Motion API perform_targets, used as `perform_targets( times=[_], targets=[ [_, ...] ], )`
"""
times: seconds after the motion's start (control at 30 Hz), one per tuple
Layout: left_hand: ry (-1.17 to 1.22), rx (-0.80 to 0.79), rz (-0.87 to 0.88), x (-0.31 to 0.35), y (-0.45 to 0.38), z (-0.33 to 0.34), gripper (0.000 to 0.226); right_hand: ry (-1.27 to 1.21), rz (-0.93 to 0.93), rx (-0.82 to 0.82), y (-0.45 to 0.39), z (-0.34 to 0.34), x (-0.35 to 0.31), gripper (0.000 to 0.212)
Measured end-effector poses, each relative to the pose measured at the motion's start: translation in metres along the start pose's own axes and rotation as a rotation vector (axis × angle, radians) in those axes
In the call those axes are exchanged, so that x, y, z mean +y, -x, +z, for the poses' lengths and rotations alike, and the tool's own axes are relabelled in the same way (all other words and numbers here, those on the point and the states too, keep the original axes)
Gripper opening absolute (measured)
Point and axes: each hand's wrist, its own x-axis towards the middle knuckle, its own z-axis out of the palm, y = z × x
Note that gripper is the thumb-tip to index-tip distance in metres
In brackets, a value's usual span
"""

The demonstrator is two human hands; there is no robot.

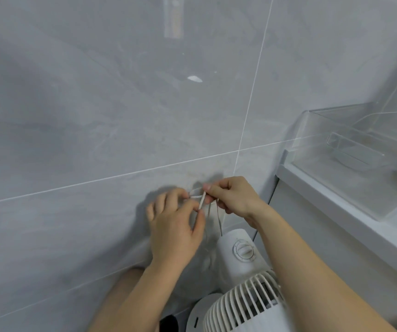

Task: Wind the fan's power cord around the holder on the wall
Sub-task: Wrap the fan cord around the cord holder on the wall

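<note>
Counts: 2 hands, left hand (pixel 173 226) and right hand (pixel 234 197); 1 white fan (pixel 240 291); 1 power cord (pixel 201 200); 1 clear plastic bin (pixel 350 149); 1 shelf (pixel 336 207).

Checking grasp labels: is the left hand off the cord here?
No. The left hand pinches the white cord in its fingers against the wall, and the right hand grips it too.

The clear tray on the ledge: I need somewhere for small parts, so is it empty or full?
Empty: through the clear tray only its own walls and the ledge show.
</note>
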Motion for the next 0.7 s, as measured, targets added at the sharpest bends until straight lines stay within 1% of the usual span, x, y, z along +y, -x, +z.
perform_targets(
  times=[0.07, 0.13, 0.2, 0.27, 0.37, 0.4, 0.47, 0.53, 0.6, 0.63, 0.7],
  targets=[
    [0.175, -0.009, -0.105, -0.006, 0.004, 0.001, 0.008, 0.047, -0.018, -0.018, 0.000, -0.001, -0.001, 0.029],
    [0.356, -0.047, -0.265, -0.014, 0.005, 0.005, 0.013, 0.086, -0.030, -0.024, -0.002, 0.000, -0.002, 0.024],
    [0.484, -0.046, -0.412, -0.021, 0.006, 0.012, 0.014, 0.095, -0.016, -0.034, -0.001, 0.000, -0.004, 0.022],
    [0.557, -0.021, -0.484, -0.024, 0.008, 0.019, 0.015, 0.124, -0.021, -0.040, -0.002, 0.001, -0.002, 0.022],
    [0.649, 0.002, -0.558, -0.018, 0.012, 0.028, 0.019, 0.231, -0.039, -0.055, -0.002, -0.005, -0.001, 0.025],
    [0.703, -0.028, -0.605, -0.018, 0.014, 0.032, 0.021, 0.264, -0.032, -0.067, -0.003, -0.007, 0.000, 0.027],
    [0.812, -0.152, -0.710, -0.020, 0.017, 0.045, 0.024, 0.347, 0.007, -0.079, -0.005, -0.011, 0.004, 0.030],
    [0.882, -0.280, -0.760, -0.019, 0.019, 0.059, 0.029, 0.474, 0.094, -0.134, -0.004, -0.013, 0.006, 0.034],
    [0.948, -0.380, -0.760, -0.012, 0.017, 0.072, 0.036, 0.581, 0.213, -0.232, -0.004, -0.013, 0.010, 0.035],
    [0.967, -0.423, -0.739, -0.007, 0.013, 0.078, 0.039, 0.608, 0.255, -0.255, -0.005, -0.012, 0.011, 0.037],
    [0.972, -0.493, -0.674, 0.005, 0.007, 0.089, 0.041, 0.624, 0.303, -0.216, -0.005, -0.016, 0.014, 0.039]
  ],
)
